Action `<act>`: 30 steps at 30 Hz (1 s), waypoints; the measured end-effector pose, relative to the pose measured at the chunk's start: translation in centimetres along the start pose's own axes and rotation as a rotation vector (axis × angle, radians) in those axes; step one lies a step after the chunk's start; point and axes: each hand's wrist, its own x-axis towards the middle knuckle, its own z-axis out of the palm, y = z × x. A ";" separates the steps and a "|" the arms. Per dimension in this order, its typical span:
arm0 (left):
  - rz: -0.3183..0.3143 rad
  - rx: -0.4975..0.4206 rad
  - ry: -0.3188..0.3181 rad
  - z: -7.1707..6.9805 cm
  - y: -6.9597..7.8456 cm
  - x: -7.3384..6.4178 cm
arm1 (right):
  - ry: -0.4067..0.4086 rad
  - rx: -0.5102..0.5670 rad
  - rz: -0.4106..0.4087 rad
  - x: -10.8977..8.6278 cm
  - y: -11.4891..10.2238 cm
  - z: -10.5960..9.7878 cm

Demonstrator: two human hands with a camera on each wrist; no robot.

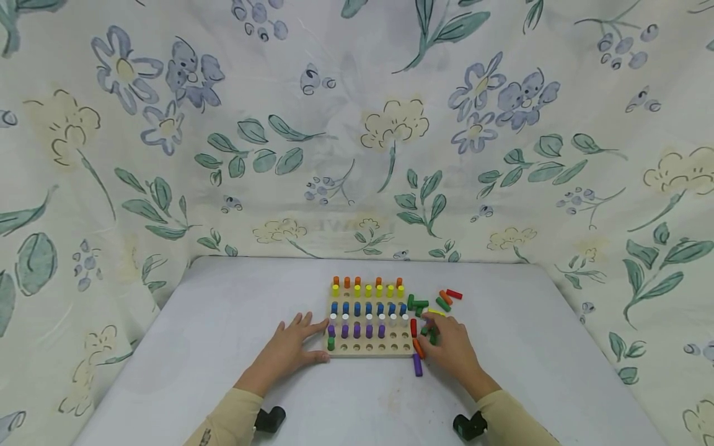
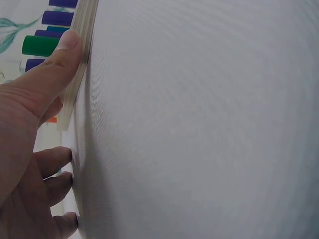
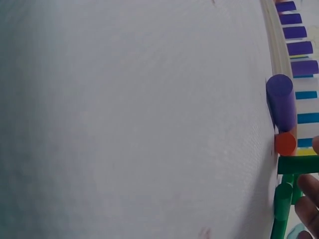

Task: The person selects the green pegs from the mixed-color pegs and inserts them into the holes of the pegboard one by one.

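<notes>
A wooden pegboard [image 1: 368, 353] stands on the white table with rows of coloured pegs upright in its holes. From the back, the rows are orange, yellow, blue, white and purple; one green peg [image 1: 331, 344] stands in the front row. My left hand [image 1: 284, 350] rests at the board's left edge, thumb by the front corner, fingers spread. Right of the board, my right hand [image 1: 454, 347] pinches a green peg [image 3: 299, 164] among loose pegs. Its fingertips are only partly visible in the right wrist view.
Beside the board's right edge lie a red peg [image 1: 413, 327], an orange peg [image 1: 418, 348] and a purple peg [image 1: 418, 365]. Farther back are green pegs [image 1: 421, 304] and another red peg [image 1: 454, 294]. Floral cloth [image 1: 357, 155] hangs behind the table.
</notes>
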 end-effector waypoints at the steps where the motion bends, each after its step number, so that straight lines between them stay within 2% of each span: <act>1: -0.001 0.000 0.000 0.0 0.0 0.0 | -0.001 0.002 0.001 0.0 0.0 0.0; 30: 0.009 -0.005 -0.001 -0.1 0.0 0.0 | -0.003 0.045 0.006 0.0 0.0 0.0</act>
